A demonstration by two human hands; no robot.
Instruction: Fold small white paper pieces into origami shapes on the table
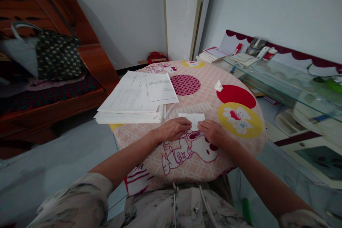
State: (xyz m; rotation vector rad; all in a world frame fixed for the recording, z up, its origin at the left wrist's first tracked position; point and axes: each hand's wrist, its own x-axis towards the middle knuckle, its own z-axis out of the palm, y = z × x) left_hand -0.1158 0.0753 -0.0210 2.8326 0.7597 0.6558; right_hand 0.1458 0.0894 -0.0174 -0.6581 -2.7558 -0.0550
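A small white piece of folded paper [195, 118] lies on the patterned tablecloth [149, 153] in front of me. My left hand [175, 128] has its fingers curled together on the paper's left edge. On the opposite edge, my right hand [213, 131] grips it with bent fingers, the thumb partly hidden. To the left rises a thick stack of printed sheets [125, 96], with one loose sheet [161, 87] angled on top. A small folded white paper piece [218, 86] stands farther back, beside the red circle of the cloth.
A glass shelf unit [283, 78] borders the table on the right, carrying a paper cup [270, 53] and metal containers. More papers [211, 54] are piled at the back right. A wooden bench [93, 67] with bags stands left; a tall white air conditioner [179, 17] stands behind.
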